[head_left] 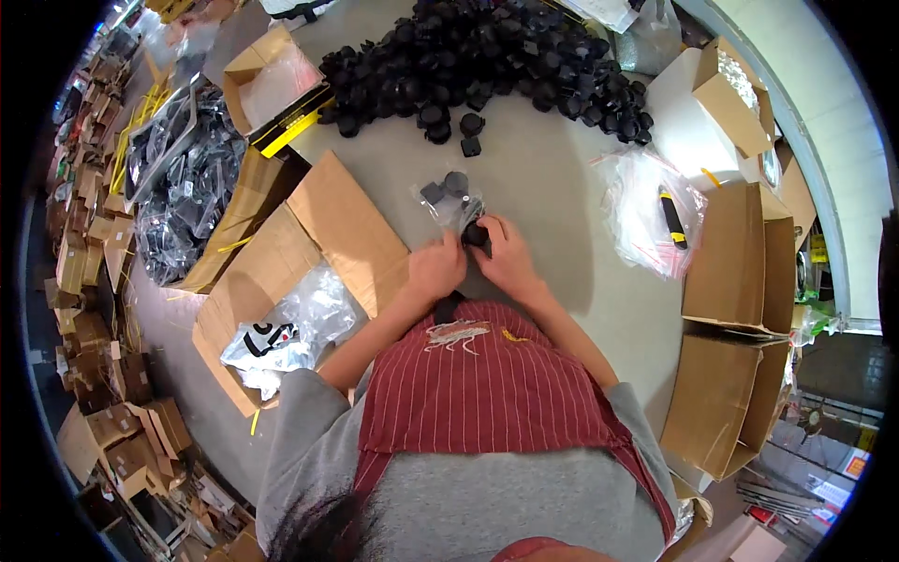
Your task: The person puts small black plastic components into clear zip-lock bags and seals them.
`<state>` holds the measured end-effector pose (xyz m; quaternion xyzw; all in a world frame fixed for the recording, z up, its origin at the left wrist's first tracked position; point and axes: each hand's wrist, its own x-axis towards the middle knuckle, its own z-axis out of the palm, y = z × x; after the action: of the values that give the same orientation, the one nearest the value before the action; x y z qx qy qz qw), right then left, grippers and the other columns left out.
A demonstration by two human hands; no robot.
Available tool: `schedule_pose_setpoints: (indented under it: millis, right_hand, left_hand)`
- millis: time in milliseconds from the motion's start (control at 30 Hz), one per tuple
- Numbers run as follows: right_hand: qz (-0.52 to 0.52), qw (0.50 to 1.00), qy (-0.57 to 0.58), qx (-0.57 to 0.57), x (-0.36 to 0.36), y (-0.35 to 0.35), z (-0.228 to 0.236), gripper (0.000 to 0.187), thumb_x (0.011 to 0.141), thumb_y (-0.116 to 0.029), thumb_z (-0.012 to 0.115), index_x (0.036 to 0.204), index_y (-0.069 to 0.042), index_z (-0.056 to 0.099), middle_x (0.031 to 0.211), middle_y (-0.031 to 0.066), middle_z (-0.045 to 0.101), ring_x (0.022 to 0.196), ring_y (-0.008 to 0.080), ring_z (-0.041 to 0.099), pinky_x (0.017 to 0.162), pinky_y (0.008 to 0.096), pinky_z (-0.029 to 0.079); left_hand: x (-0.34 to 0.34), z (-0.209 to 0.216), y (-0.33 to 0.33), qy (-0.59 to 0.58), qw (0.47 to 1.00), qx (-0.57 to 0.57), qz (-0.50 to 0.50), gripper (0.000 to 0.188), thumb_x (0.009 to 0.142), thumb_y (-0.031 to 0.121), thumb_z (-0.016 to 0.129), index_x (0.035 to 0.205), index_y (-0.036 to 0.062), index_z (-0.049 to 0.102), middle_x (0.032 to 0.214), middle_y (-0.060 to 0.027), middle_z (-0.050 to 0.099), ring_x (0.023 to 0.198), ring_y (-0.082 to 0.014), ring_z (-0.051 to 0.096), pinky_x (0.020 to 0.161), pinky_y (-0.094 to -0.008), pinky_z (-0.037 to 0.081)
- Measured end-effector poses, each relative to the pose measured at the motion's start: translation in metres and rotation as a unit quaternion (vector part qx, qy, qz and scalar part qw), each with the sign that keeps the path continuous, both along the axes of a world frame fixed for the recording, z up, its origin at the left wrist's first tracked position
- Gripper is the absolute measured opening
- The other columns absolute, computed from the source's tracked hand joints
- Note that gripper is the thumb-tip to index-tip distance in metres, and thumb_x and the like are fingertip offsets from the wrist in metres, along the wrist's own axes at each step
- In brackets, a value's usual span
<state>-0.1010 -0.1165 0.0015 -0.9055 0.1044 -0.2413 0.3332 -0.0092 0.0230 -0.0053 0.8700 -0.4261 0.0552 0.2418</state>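
I had the right grip point(508, 258) pinching a small rounded black piece point(475, 233) between thumb and fingers, above the flat grey surface point(562, 272). The left grip point(437, 269) was curled in right beside it, at the near end of a small clear plastic bag point(440, 214); from my end I could not tell whether those fingers pinched the film or the piece. A squarish black piece point(432, 193) and a round black piece point(456, 183) sat at the bag's far end, whether inside it or not I couldn't make out.

On my left, a brown cardboard box with spread flaps point(351, 229) held crumpled clear plastic point(328, 300) and a white plastic bag with black print point(262, 342). Beyond it, a larger brown carton point(248, 201) was full of dark items in clear wrapping point(187, 206), and a smaller cardboard box with a black-and-yellow edge point(272, 45) held clear plastic sheeting point(281, 82).

On my right, a yellow-and-black cutter point(672, 220) rested on flat clear bags with red strips point(637, 201). Two open brown boxes point(726, 248) stood along that side, and a carton farther off point(721, 112) held crumpled silvery-white material point(737, 80). Ahead of me spread a wide heap of black pieces point(487, 56)
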Motion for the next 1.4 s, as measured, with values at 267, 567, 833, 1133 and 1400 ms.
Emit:
schedule_pose_setpoints:
  millis: [267,567,833,1133,1400]
  right_hand:
    - [0.009,1.000,0.004,0.015,0.007,0.001,0.002,0.044,0.075,-0.004,0.070,0.116,-0.005,0.054,0.121,0.0178,0.056,0.105,0.0384,0.059,0.087,0.0434,0.051]
    - [0.032,0.990,0.129,-0.035,0.031,-0.017,-0.022,0.021,0.088,-0.027,0.067,0.090,-0.008,0.059,0.077,0.0155,0.064,0.070,0.0365,0.064,0.059,0.0453,0.050]
    - [0.050,0.986,0.147,-0.059,0.033,-0.013,0.013,0.017,0.084,-0.029,0.064,0.088,-0.013,0.068,0.085,0.0115,0.067,0.073,0.0323,0.065,0.062,0.0449,0.050]
    - [0.078,0.936,-0.024,-0.342,0.005,-0.034,0.107,0.030,0.074,-0.006,0.069,0.103,-0.009,0.065,0.108,0.0084,0.057,0.097,0.0270,0.058,0.091,0.0454,0.047]
    - [0.100,0.979,-0.016,-0.175,-0.014,-0.036,0.104,0.016,0.078,-0.014,0.075,0.081,-0.007,0.061,0.088,0.0048,0.062,0.080,0.0259,0.060,0.072,0.0369,0.050]
  left_hand:
    - [-0.004,-0.002,-0.001,0.048,0.998,-0.025,-0.039,0.018,0.088,0.022,0.060,0.093,0.0062,0.053,0.061,-0.0139,0.062,0.054,-0.0337,0.063,0.048,-0.0470,0.049]
    - [0.000,-0.002,0.003,0.035,0.989,-0.089,-0.116,0.018,0.085,0.020,0.064,0.098,0.0087,0.059,0.070,-0.0127,0.065,0.061,-0.0320,0.064,0.052,-0.0446,0.049]
    - [0.016,0.041,0.010,0.072,0.987,-0.126,-0.069,0.015,0.081,0.018,0.069,0.093,0.0104,0.063,0.068,-0.0114,0.062,0.059,-0.0309,0.062,0.054,-0.0442,0.050]
    - [0.057,0.117,0.015,-0.011,0.993,-0.098,-0.065,0.003,0.078,0.010,0.065,0.078,0.0073,0.063,0.070,-0.0089,0.062,0.068,-0.0320,0.061,0.059,-0.0412,0.049]
    - [0.043,0.082,-0.003,0.513,0.822,-0.216,-0.124,0.025,0.085,0.020,0.074,0.102,0.0033,0.067,0.096,-0.0092,0.071,0.089,-0.0190,0.068,0.081,-0.0299,0.051]
